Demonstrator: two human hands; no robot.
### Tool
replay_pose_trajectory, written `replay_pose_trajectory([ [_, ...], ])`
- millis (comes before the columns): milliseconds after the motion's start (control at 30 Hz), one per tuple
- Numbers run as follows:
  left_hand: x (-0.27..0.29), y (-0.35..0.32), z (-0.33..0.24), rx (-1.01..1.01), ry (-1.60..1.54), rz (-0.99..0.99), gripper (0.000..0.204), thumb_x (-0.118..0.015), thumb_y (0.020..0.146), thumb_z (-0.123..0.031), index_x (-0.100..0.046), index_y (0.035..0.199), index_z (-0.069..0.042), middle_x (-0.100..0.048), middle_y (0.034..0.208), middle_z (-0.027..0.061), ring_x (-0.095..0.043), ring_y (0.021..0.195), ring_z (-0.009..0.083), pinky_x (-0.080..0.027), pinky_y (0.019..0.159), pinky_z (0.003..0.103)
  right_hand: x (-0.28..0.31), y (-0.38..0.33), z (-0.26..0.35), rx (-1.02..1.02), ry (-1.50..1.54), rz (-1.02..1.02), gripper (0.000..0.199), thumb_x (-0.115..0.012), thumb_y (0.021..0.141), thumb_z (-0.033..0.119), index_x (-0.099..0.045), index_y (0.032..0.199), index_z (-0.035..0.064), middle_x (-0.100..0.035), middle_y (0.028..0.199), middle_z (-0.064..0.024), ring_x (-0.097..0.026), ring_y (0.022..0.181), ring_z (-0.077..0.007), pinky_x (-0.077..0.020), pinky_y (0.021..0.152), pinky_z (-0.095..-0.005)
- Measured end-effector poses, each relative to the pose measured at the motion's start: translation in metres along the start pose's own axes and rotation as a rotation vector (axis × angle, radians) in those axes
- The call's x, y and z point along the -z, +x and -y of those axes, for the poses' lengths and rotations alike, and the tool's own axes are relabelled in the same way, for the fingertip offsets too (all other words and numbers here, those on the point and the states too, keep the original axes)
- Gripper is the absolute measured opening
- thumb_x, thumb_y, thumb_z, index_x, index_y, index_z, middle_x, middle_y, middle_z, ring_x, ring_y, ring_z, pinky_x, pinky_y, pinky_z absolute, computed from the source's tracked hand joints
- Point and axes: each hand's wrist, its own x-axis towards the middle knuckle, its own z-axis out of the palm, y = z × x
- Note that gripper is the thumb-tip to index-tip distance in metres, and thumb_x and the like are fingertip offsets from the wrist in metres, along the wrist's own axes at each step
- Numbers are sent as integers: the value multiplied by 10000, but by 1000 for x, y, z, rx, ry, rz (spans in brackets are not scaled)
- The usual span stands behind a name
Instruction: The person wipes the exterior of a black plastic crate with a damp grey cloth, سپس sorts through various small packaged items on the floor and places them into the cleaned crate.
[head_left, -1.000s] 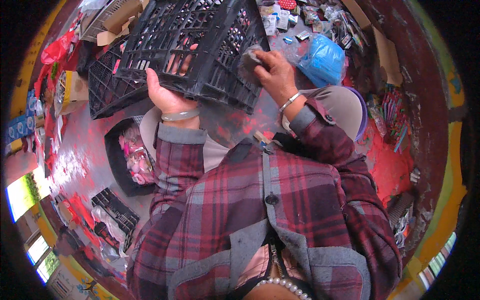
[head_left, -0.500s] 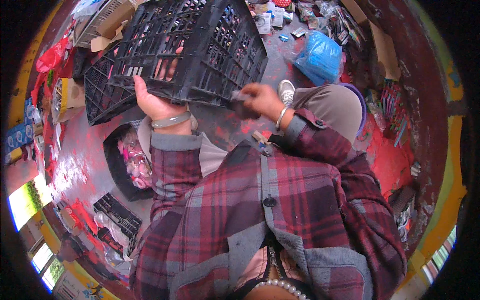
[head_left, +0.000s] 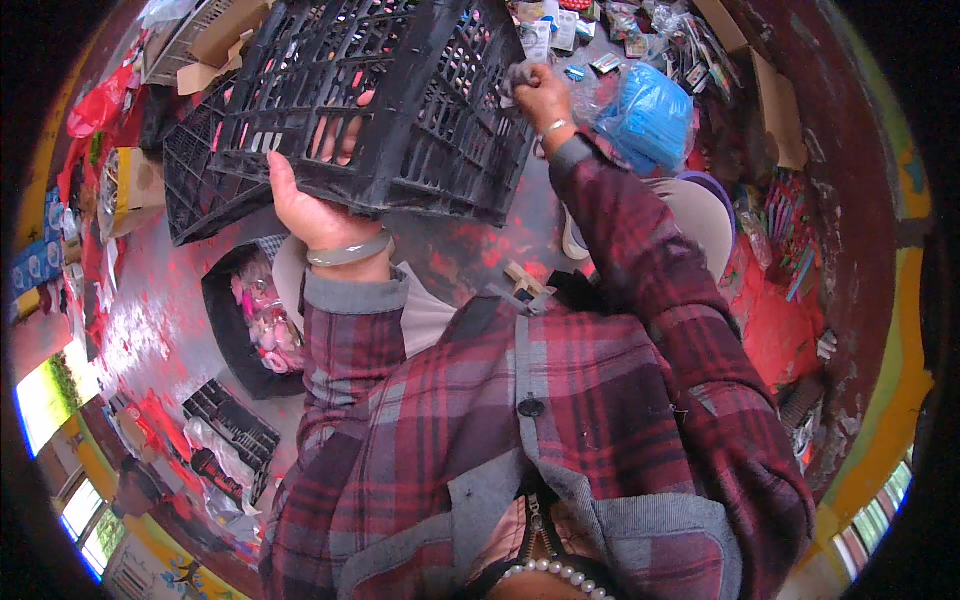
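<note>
Over the red-flecked floor [head_left: 470, 252] — black slatted plastic crate [head_left: 381, 148], left hand [head_left: 322, 212] gripping its near lower edge; right hand [head_left: 545, 98] clenched around a grey wad [head_left: 520, 76] by the crate's right wall.

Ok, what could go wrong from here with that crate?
The black crate might tip if the left hand, gripping its lower edge, slips. That hand's fingers, seen through the slots, could get scraped if it shifts. The grey wad in the right hand may snag on the openwork side.
</note>
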Motion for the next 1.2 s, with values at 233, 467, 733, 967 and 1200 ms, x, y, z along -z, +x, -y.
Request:
replay_pose_trajectory([
  [233,0,-5,6,157,-288,300,605,-288,891,-463,-429,1208,34,-497,1170,235,-488,1080,360,-389,936,467,17,-39,5,-50,-50,91,264,-520,667,112,-579,920,63,-607,835,-210,-574,830,-382,-447,724,-434],
  [467,-16,-8,3,45,12,-6,606,-299,884,-456,-432,1201,43,-470,1192,263,-460,1115,367,-362,961,477,-1,-82,-1,-79,152,76,241,-518,676,129,-608,893,72,-597,827,-191,-571,809,-361,-451,726,-418],
  [733,-7,1,4,-45,48,-60,615,-294,880,-455,-430,1185,61,-460,1182,289,-467,1096,394,-367,947,502,25,-51,22,5,5,363,283,-523,675,141,-633,934,103,-610,839,-190,-584,805,-351,-457,716,-411],
  [967,-5,2,8,-6,12,8,637,-305,869,-484,-411,1215,40,-480,1182,240,-491,1063,401,-406,910,510,24,-96,30,-116,104,178,268,-525,671,149,-602,918,80,-605,835,-202,-574,808,-378,-455,712,-424],
  [1200,-4,3,4,-15,57,20,647,-282,872,-489,-404,1221,42,-476,1189,243,-485,1070,403,-399,916,513,21,-140,33,13,79,263,223,-486,699,101,-527,908,34,-560,875,-226,-529,858,-400,-425,753,-439],
])
